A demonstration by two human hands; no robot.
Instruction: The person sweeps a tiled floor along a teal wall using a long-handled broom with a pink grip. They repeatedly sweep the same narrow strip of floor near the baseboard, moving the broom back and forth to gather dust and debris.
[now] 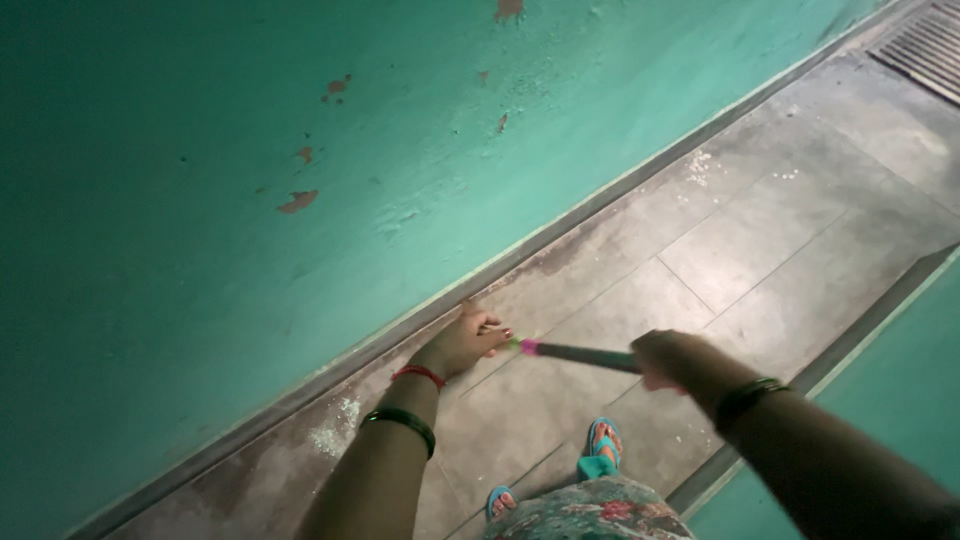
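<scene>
Rough grey concrete floor [760,230], cut into big slabs by thin joint lines, dusty, with pale chalky patches near the wall edge. Teal painted wall [200,200] runs along the floor's left edge; the paint is matte and flaking, with small reddish-brown chips showing through. A second teal wall [900,370] borders the floor's right edge. A ribbed metal grate [925,45] sits at the far right corner of the floor.

My left hand [462,343] is curled shut around the end of a thin stick handle [585,355], fingers [495,335] wrapped tight, dark nail polish visible. The handle is a slim dark rod with a pink and green band near my left hand. My right hand [668,358] is closed on the same handle further along, seen from the back, so I cannot tell how the fingertips sit. The handle lies roughly level between both hands, above the middle of the floor, nearer the left wall edge. What's on its ends is hidden.

A red thread [418,375] and dark bangle [400,422] are on my left wrist, and a dark bangle [748,395] on the right. Teal sandals [603,445] are on my feet, and patterned floral cloth [590,510] shows at the bottom.
</scene>
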